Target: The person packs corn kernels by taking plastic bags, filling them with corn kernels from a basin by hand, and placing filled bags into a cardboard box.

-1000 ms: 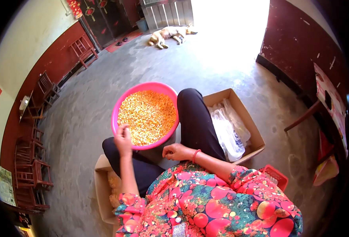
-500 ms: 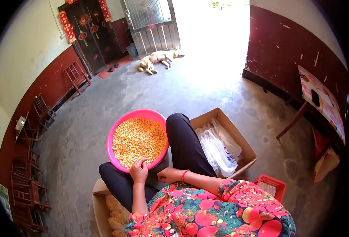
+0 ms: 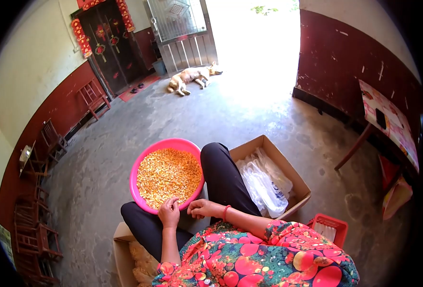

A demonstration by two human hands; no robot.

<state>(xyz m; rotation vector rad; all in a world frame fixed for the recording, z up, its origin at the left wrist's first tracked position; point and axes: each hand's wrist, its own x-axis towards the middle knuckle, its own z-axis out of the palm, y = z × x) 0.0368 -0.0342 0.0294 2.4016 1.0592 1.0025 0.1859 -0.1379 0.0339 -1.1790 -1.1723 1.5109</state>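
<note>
A pink basin filled with yellow-orange corn kernels stands in front of my crossed legs. My left hand is at the basin's near rim, its fingers bent together over the edge of the kernels. Just right of it, my right hand is curled, with its fingertips pointing toward the left hand. A red bracelet circles the right wrist. The two hands are close but apart. Whatever the fingers of either hand may hold is too small or hidden to make out.
Right of my knee sits a cardboard box with plastic bags. Another box with yellowish-brown contents is at lower left. A red basket and a table stand right. A dog lies by the open door.
My right hand has moved forward and slightly left, closer to my left hand. The left hand stays at the basin's near rim. The camera view has shifted a little.
</note>
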